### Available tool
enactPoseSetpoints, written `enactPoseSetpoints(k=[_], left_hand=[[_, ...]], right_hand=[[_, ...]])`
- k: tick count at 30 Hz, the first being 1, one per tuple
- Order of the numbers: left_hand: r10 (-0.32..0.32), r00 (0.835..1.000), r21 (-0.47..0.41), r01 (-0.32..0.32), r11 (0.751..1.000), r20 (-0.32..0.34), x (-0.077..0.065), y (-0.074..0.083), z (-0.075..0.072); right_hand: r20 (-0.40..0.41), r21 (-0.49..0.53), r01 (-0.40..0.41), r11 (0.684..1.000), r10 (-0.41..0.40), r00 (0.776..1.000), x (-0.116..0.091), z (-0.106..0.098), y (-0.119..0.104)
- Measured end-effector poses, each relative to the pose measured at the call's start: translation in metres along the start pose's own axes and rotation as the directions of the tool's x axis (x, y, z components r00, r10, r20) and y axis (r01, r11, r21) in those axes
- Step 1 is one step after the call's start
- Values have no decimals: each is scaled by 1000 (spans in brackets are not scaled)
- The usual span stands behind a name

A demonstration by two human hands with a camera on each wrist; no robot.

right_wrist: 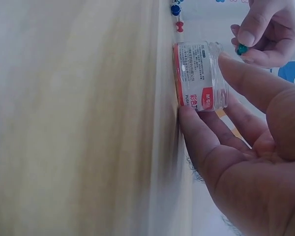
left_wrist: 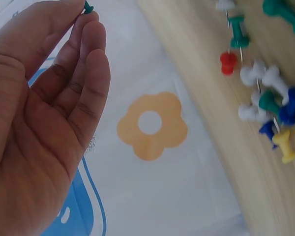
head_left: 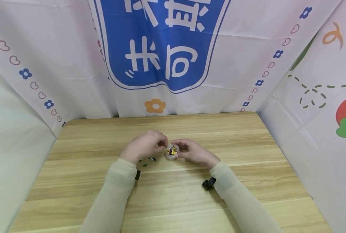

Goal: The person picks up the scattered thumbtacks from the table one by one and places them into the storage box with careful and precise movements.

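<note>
My left hand [head_left: 146,145] pinches a green push pin [right_wrist: 242,49] between thumb and forefinger, just off the open mouth of a small clear jar. The push pin jar [right_wrist: 196,73] stands upright on the table, its white and red label showing in the right wrist view. Colourful pins [head_left: 171,150] lie inside it. My right hand [head_left: 194,152] holds the jar from the right, with thumb and fingers around its side. Loose push pins [left_wrist: 270,101] in white, green, blue, red and yellow are scattered on the table near my left hand.
The wooden table [head_left: 167,200] has its far edge against a printed white cloth [head_left: 82,97]. More cloth hangs at the right side. Black straps with a device [head_left: 209,183] sit on the wrists, close over the tabletop.
</note>
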State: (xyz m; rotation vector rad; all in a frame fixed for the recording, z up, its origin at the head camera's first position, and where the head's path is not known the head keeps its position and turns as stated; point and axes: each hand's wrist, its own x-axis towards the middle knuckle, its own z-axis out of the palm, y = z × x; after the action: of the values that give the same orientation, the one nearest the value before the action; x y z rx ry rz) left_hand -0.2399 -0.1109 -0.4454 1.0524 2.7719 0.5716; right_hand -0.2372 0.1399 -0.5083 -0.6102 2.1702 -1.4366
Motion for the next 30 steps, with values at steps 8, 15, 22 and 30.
enactPoseSetpoints(k=[8,15,22,30], left_hand=[[6,1000,16,-6,1000,24,8,8,11],[0,1000,-4,0,1000,19,8,4,15],[-38,999,-17,38,999,-8,3,-7,7],[-65,998,-36,64,997,-27,-4,-25,-2]], right_hand=[[-3,-5,-12,1000,12,1000,1,-1,0],[-3,-16,-10,1000,10,1000,2,-1,3],[-3,-22,-25,999,25,1000,2,-1,2],[-3,5,-22,1000,22,1000,1,-1,2]])
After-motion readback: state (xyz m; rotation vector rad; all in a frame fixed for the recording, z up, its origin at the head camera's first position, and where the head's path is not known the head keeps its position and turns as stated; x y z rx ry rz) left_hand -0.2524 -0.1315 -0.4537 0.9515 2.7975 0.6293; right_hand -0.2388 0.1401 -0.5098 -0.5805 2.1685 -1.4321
